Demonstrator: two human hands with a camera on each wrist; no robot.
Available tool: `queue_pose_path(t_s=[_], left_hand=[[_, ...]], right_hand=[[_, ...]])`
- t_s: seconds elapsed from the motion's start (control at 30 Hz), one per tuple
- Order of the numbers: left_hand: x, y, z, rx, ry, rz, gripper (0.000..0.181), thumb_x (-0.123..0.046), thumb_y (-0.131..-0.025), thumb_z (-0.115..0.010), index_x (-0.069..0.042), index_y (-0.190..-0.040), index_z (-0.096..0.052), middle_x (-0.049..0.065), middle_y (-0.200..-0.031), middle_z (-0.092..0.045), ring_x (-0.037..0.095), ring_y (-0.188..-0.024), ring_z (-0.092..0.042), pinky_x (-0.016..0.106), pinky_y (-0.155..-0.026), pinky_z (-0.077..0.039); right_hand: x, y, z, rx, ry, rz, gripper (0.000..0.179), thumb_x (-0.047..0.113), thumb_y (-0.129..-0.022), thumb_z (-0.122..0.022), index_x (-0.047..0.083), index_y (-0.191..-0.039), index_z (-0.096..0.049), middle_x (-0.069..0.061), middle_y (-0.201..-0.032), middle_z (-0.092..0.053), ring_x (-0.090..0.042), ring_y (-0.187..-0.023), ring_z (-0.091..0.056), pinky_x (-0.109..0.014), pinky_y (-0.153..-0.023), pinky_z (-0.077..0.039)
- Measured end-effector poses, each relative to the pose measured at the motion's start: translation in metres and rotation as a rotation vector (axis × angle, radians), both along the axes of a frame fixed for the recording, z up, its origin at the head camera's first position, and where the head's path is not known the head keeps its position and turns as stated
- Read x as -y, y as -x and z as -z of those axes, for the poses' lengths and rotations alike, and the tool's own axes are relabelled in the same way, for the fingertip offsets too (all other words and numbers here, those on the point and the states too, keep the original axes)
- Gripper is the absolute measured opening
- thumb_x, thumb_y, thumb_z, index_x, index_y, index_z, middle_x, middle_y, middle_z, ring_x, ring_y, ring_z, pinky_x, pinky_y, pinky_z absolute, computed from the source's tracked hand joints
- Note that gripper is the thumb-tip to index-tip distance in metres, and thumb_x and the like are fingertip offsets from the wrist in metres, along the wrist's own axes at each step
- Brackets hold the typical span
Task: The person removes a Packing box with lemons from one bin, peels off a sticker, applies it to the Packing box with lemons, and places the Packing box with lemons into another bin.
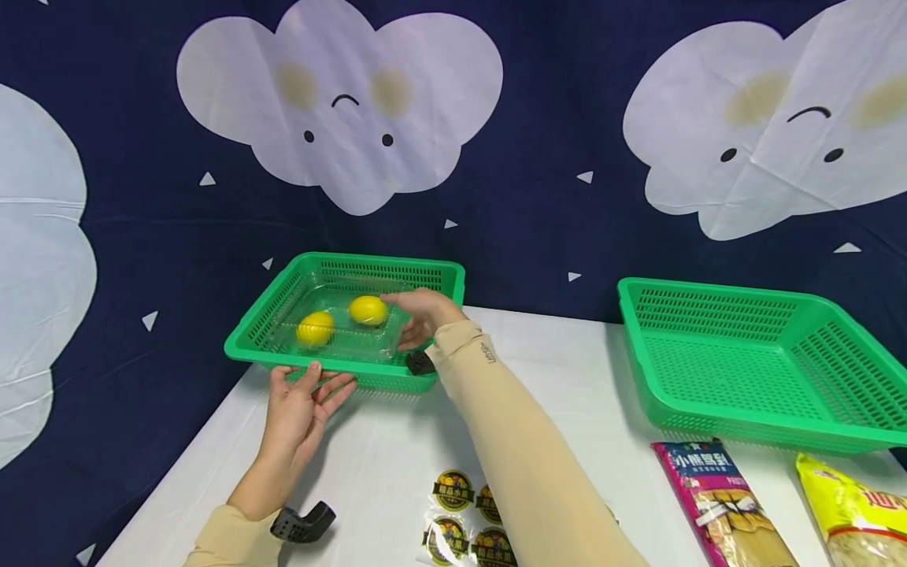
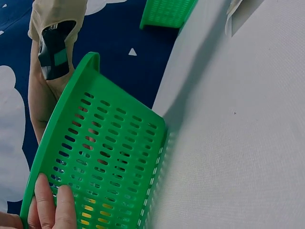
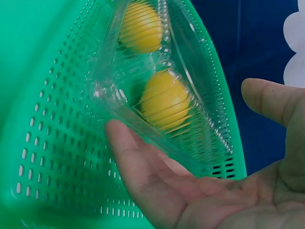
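Observation:
Two lemons [image 1: 368, 310] lie in a clear plastic box [image 3: 125, 110], which sits inside a green basket [image 1: 386, 368] at the back left. Ribbed clear plastic covers the lemons in the right wrist view. My left hand [image 1: 301, 413] holds the basket's front rim, with fingers [image 2: 65, 207] against its slotted outer wall. Over the basket's right end, my right hand [image 1: 423, 313] is spread, thumb apart from the fingers. Its fingertips [image 3: 116, 129] are at the end of the box; whether they touch it, I cannot tell.
Another green basket [image 1: 641, 370] stands at the right. In front of it lie a pasta packet [image 1: 730, 504] and a yellow bag [image 1: 857, 512]. A sheet of round black-and-gold stickers [image 1: 448, 539] lies on the white table [image 1: 383, 480]. A cloud-patterned cloth [image 1: 538, 236] hangs behind.

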State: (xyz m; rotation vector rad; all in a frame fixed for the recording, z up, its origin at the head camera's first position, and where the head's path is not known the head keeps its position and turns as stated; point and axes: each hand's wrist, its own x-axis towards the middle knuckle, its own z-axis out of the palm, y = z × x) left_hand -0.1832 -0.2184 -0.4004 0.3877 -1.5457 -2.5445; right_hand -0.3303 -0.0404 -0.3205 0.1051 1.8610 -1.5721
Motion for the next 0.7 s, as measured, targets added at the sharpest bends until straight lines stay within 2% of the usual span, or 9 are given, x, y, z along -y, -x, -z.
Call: queue_pose_path(t_s=[0.1, 0.17, 0.27, 0.33, 0.37, 0.47, 0.57, 0.63, 0.7], left_hand=[[0.0006, -0.0004, 0.0006, -0.004, 0.001, -0.003, 0.013, -0.019, -0.117, -0.038, -0.019, -0.119, -0.025, 0.003, -0.101, -0.061, 0.012, -0.095, -0.08, 0.033, -0.097, -0.066], [0.0003, -0.0007, 0.0011, -0.011, 0.002, -0.004, 0.013, -0.018, -0.117, -0.038, -0.018, -0.118, -0.025, 0.002, -0.099, -0.062, 0.012, -0.094, -0.08, 0.033, -0.096, -0.066], [-0.0002, -0.0013, 0.0016, -0.024, -0.005, -0.001, 0.013, -0.017, -0.116, -0.04, -0.018, -0.118, -0.026, 0.002, -0.097, -0.064, 0.012, -0.093, -0.08, 0.032, -0.094, -0.066], [-0.0003, -0.0019, 0.0019, -0.03, -0.009, 0.001, 0.014, -0.016, -0.116, -0.04, -0.017, -0.118, -0.026, 0.002, -0.095, -0.064, 0.012, -0.093, -0.08, 0.032, -0.094, -0.067], [-0.0001, -0.0021, 0.002, -0.032, -0.012, 0.001, 0.014, -0.016, -0.116, -0.04, -0.017, -0.118, -0.027, 0.002, -0.095, -0.064, 0.012, -0.093, -0.08, 0.032, -0.093, -0.067], [-0.0001, -0.0019, 0.0025, -0.031, -0.017, -0.002, 0.013, -0.016, -0.116, -0.04, -0.017, -0.118, -0.027, 0.002, -0.096, -0.064, 0.012, -0.093, -0.08, 0.032, -0.093, -0.067], [-0.0004, -0.0007, 0.0028, -0.023, -0.022, -0.008, 0.012, -0.017, -0.116, -0.039, -0.019, -0.117, -0.027, 0.002, -0.096, -0.063, 0.012, -0.092, -0.081, 0.032, -0.092, -0.067], [-0.0007, 0.0005, 0.0029, -0.019, -0.022, -0.011, 0.012, -0.017, -0.116, -0.039, -0.019, -0.117, -0.028, 0.002, -0.096, -0.063, 0.012, -0.092, -0.081, 0.032, -0.092, -0.067], [-0.0012, 0.0016, 0.003, -0.011, -0.024, -0.015, 0.011, -0.018, -0.116, -0.039, -0.02, -0.116, -0.028, 0.002, -0.095, -0.063, 0.012, -0.092, -0.081, 0.032, -0.092, -0.067]], right_hand=[[0.0012, -0.0002, 0.0021, 0.007, 0.007, 0.008, 0.084, 0.037, -0.109, -0.061, 0.011, -0.172, -0.012, -0.043, -0.155, -0.041, -0.055, -0.142, -0.053, -0.056, -0.113, -0.057], [0.0012, -0.0004, 0.0037, 0.0, 0.002, 0.012, 0.084, 0.035, -0.109, -0.063, 0.01, -0.172, -0.013, -0.039, -0.145, -0.049, -0.05, -0.133, -0.06, -0.054, -0.111, -0.059], [0.001, 0.0001, 0.0056, -0.005, -0.013, 0.011, 0.082, 0.034, -0.109, -0.064, 0.01, -0.171, -0.017, -0.025, -0.118, -0.056, -0.035, -0.106, -0.065, -0.049, -0.108, -0.062], [0.0016, 0.0006, 0.0061, -0.009, -0.03, -0.004, 0.078, 0.035, -0.109, -0.063, 0.01, -0.17, -0.022, -0.016, -0.103, -0.052, -0.025, -0.088, -0.059, -0.043, -0.103, -0.064], [0.0022, 0.0008, 0.006, -0.013, -0.038, -0.016, 0.076, 0.036, -0.109, -0.063, 0.009, -0.17, -0.025, -0.014, -0.101, -0.05, -0.022, -0.082, -0.056, -0.04, -0.099, -0.065], [0.0032, 0.0006, 0.005, -0.021, -0.054, -0.04, 0.076, 0.038, -0.109, -0.063, 0.01, -0.169, -0.027, -0.016, -0.124, -0.054, -0.017, -0.076, -0.055, -0.029, -0.082, -0.065], [0.0035, -0.0001, 0.0035, -0.024, -0.061, -0.044, 0.078, 0.039, -0.109, -0.063, 0.013, -0.171, -0.023, -0.021, -0.156, -0.044, -0.018, -0.077, -0.058, -0.024, -0.068, -0.061], [0.0036, -0.0006, 0.0027, -0.028, -0.064, -0.041, 0.08, 0.039, -0.109, -0.063, 0.013, -0.171, -0.021, -0.024, -0.158, -0.044, -0.018, -0.075, -0.059, -0.022, -0.065, -0.059], [0.0033, -0.0009, 0.0022, -0.036, -0.065, -0.031, 0.079, 0.038, -0.109, -0.062, 0.013, -0.171, -0.02, -0.024, -0.145, -0.052, -0.017, -0.07, -0.058, -0.022, -0.063, -0.058]])
